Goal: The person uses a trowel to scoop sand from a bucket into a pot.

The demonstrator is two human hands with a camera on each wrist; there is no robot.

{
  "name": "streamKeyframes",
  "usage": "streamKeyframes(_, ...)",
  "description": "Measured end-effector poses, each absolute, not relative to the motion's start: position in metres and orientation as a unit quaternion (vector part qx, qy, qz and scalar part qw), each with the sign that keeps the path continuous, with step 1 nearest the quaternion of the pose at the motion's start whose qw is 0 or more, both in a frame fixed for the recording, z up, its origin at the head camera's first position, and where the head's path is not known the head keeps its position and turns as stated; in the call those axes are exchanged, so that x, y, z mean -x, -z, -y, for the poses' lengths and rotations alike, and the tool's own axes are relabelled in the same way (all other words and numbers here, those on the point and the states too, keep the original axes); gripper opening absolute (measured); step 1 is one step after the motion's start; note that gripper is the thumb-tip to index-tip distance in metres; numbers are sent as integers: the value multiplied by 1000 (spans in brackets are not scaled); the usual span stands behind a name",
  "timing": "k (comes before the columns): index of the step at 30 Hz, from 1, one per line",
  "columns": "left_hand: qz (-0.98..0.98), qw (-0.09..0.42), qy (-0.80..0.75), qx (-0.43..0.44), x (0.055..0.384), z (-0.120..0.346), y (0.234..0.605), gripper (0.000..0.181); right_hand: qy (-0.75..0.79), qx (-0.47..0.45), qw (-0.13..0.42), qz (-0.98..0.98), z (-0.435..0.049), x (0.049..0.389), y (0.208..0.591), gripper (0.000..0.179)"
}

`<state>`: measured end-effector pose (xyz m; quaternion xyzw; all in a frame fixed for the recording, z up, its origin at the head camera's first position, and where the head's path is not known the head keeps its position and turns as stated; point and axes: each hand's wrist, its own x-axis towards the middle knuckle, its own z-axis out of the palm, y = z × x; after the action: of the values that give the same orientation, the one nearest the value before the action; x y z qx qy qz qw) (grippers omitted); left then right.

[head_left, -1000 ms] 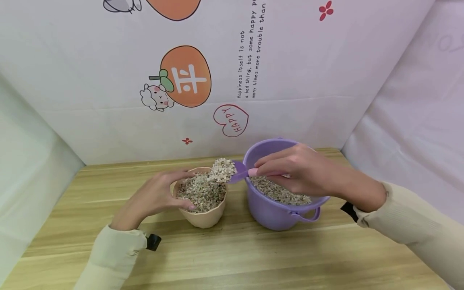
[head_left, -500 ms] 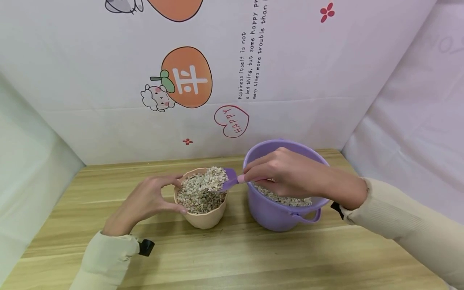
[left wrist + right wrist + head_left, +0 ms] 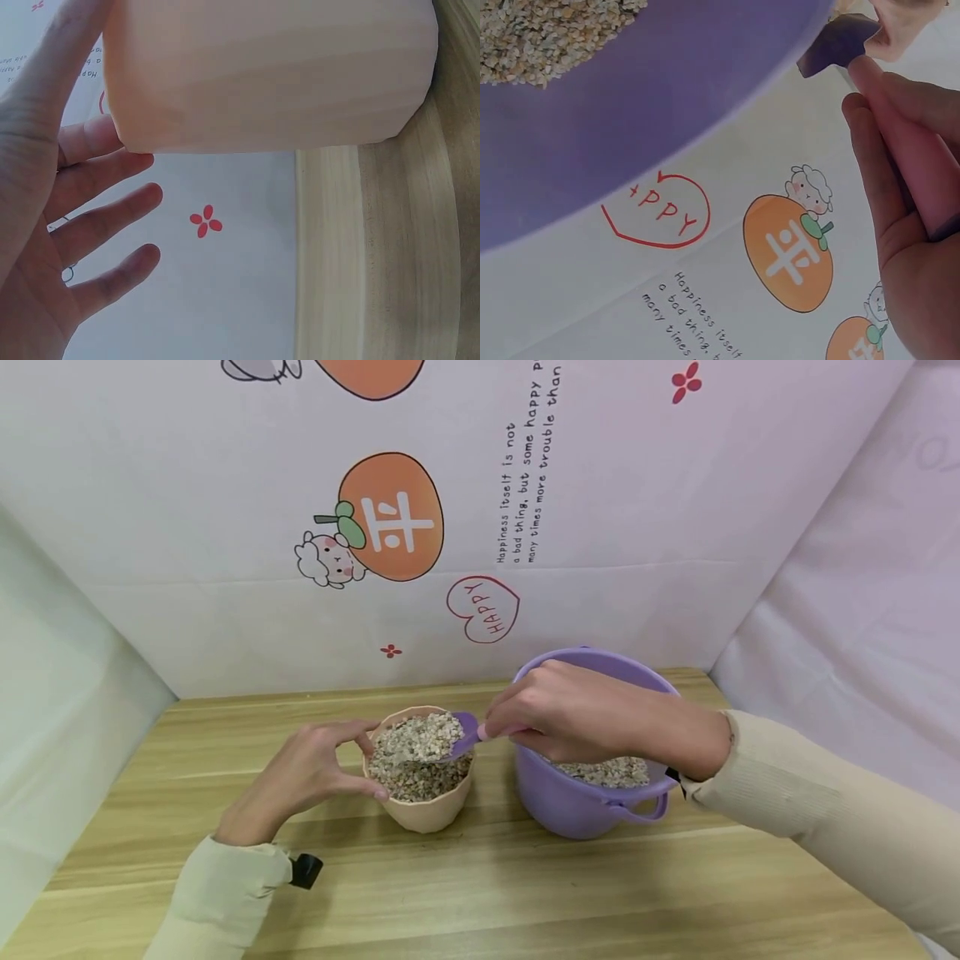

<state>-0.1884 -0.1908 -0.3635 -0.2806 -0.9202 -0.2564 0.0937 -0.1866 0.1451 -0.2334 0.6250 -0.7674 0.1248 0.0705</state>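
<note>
A cream flower pot [image 3: 423,817] with a scalloped rim stands on the table, filled nearly to the brim with pale gravel. My left hand [image 3: 303,777] holds the pot's left side, thumb at the front and forefinger at the back. In the left wrist view its other fingers [image 3: 112,217] spread out beside the pot. A small hand trowel with a pink handle [image 3: 911,150] and purple blade [image 3: 467,735] is gripped in my right hand [image 3: 551,714]. Gravel covers the blade, which is tipped low over the pot, its tip hard to tell from the gravel below.
Right of the pot stands a purple bucket [image 3: 558,802] with gravel inside, partly hidden under my right hand and forearm. A wooden table [image 3: 480,893] carries both. Behind it rises a white printed backdrop [image 3: 600,602], with white cloth at both sides.
My right hand has moved left and brought the loaded trowel from the pot's right rim to over its middle, lower down. The left hand's fingers shifted slightly along the rim.
</note>
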Motion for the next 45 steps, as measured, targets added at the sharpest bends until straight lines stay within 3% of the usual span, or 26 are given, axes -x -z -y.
streamKeyframes(23, 919, 94, 263, 279, 189, 190, 364, 91, -42, -572, -39, 818, -134, 177, 194, 20)
streamKeyframes(33, 917, 91, 270, 278, 188, 192, 365, 91, -64, -570, -29, 819, -136, 180, 186, 25)
streamKeyframes(40, 916, 99, 266, 282, 188, 192, 366, 90, -100, -571, 13, 815, -128, 187, 207, 25)
streamKeyframes(45, 916, 99, 269, 282, 188, 191, 367, 91, -115, -576, 9, 809, -125, 189, 222, 23)
